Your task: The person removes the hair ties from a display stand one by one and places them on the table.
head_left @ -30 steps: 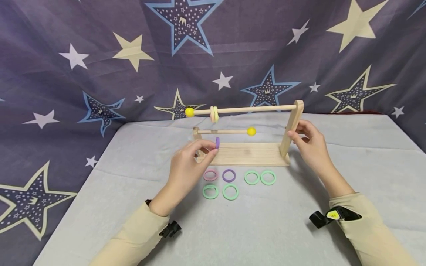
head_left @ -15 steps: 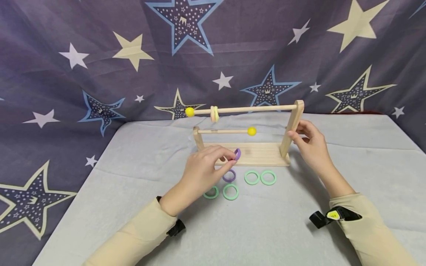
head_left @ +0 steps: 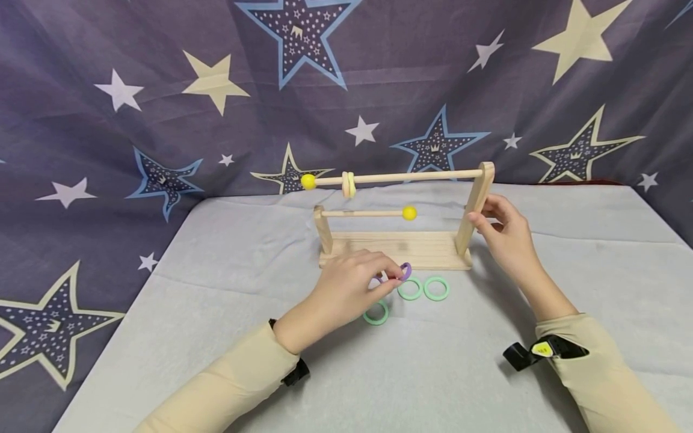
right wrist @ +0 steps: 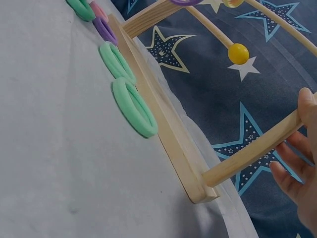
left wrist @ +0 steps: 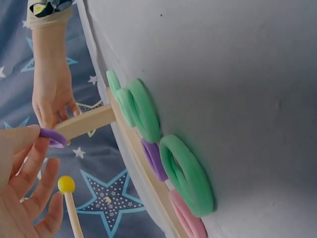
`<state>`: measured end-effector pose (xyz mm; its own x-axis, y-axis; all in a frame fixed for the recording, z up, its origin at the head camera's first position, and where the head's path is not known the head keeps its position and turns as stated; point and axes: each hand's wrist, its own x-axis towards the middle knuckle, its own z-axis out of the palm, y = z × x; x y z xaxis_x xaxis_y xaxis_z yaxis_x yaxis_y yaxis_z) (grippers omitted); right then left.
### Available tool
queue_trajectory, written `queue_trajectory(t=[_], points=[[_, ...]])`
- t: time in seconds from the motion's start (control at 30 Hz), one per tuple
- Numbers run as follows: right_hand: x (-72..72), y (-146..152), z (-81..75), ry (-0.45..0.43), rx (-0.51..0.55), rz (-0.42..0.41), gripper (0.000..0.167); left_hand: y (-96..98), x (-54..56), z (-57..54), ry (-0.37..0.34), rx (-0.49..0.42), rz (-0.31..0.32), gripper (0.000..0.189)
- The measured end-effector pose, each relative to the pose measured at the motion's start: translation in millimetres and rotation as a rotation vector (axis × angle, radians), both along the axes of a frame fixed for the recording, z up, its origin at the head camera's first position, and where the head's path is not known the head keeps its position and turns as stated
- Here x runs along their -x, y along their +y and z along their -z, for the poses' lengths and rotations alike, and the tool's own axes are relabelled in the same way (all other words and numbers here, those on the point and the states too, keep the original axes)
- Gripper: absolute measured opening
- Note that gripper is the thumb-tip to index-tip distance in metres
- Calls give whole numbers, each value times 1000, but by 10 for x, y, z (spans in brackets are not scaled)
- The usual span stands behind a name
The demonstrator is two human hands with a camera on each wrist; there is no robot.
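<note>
Currently, head, left hand [head_left: 352, 288]: pinching purple ring [head_left: 408, 270] with thumb and fingertips, near front edge of wooden base [head_left: 428, 255]; partly blocking second purple ring [head_left: 377, 279] and lower green ring [head_left: 386, 313].
Head, right hand [head_left: 506, 237]: gripping tall upright [head_left: 476, 207], with fingertips hidden behind.
Left wrist, pink ring [left wrist: 185, 213]: partly screened by another green ring [left wrist: 200, 173], cut off at bottom edge.
Right wrist, yellow ball [right wrist: 238, 53]: on rod [right wrist: 213, 26] end.
Right wrist, tall upright: cut off at right edge, along with right hand.

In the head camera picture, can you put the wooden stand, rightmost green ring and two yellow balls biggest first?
1. Wooden stand
2. Rightmost green ring
3. Upper yellow ball and lower yellow ball: too alike to rank
</note>
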<state>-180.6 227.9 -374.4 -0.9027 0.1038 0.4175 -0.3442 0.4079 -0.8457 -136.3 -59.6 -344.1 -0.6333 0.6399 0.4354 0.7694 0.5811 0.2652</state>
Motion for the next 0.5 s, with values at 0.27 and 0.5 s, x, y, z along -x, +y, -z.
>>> queue_trajectory(t=[0.27, 0.5], points=[[-10, -10, -20, 5, 4, 1, 38, 31, -4, 59, -14, 171, 73, 11], [-1, -7, -6, 3, 5, 0, 38, 50, 6, 148, -31, 216, 116, 11]])
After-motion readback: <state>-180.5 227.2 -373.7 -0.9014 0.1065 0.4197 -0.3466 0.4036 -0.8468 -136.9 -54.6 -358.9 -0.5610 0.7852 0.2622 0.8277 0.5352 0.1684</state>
